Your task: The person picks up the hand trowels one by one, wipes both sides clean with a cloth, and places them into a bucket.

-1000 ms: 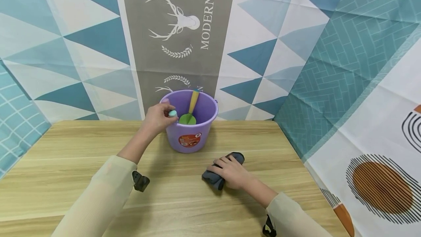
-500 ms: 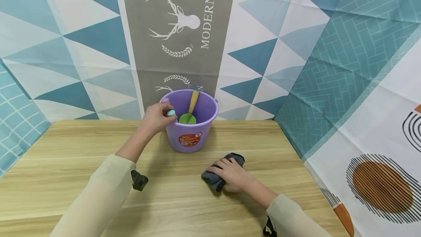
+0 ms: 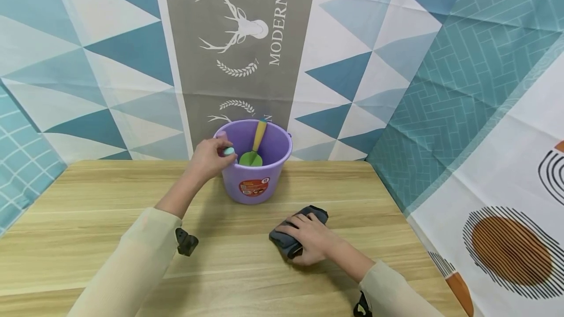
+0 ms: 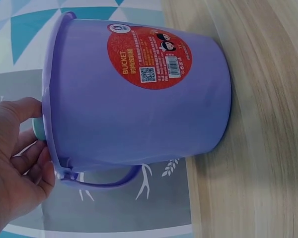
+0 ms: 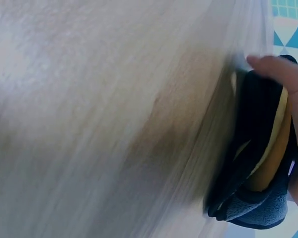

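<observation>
A purple bucket [image 3: 253,175] with a red label stands at the back of the wooden table. My left hand [image 3: 210,161] is at its left rim, the fingers curled about a thing with a pale teal end [image 3: 229,151]. The rim and fingers hide the rest of that thing; the teal end also shows in the left wrist view. My right hand [image 3: 310,238] grips a folded dark grey cloth [image 3: 282,238] on the table, right of and nearer than the bucket. In the right wrist view the cloth [image 5: 256,208] shows dark edging, with a yellow strip inside its folds.
Inside the bucket leans a green scoop-like tool [image 3: 251,159] with a yellow handle [image 3: 260,136]. A pinkish piece [image 3: 222,135] shows at the left rim. Patterned fabric [image 3: 352,38] hangs close behind the table and along its right side.
The right thumb has spread away from the other fingers along the near edge of the cloth, and the cloth has shifted slightly. The left hand has dipped a little with the teal-ended thing.
</observation>
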A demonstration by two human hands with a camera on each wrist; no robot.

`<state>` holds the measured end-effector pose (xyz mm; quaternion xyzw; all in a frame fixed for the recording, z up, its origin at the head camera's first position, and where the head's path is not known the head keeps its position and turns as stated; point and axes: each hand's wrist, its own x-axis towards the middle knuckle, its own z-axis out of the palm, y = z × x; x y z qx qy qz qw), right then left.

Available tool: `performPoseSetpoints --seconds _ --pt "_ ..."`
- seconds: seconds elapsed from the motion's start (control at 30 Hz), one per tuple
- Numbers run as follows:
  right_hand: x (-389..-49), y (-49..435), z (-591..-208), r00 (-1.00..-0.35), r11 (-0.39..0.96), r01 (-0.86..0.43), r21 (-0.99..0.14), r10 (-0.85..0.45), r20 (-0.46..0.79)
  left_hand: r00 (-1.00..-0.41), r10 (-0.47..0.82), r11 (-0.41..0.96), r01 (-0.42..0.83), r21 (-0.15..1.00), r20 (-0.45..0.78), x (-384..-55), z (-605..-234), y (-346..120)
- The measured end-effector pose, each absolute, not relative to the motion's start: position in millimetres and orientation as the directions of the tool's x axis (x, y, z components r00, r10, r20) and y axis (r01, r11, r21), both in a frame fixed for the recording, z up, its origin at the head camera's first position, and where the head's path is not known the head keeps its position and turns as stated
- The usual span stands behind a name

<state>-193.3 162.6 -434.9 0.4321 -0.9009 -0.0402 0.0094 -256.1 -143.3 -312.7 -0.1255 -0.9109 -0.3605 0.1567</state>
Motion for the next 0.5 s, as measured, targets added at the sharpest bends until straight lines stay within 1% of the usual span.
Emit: performPoseSetpoints --seconds 0.13,0.33,0.5 --pt "-192 163 -433 -0.618 0.618 -0.784 0.057 -0.786 0.017 -0.914 0.111 0.698 0.352 0.624 0.391 -256 -315 -143" --pt "-193 162 -429 -0.603 0.607 -0.795 0.000 -0.791 0.102 -0.899 0.106 0.686 0.375 0.624 0.424 -255 -318 -145" --pt "-197 161 -422 -0.629 0.640 -0.768 0.002 -0.755 0.185 -0.887 0.100 0.697 0.386 0.604 0.452 -255 -320 -147"
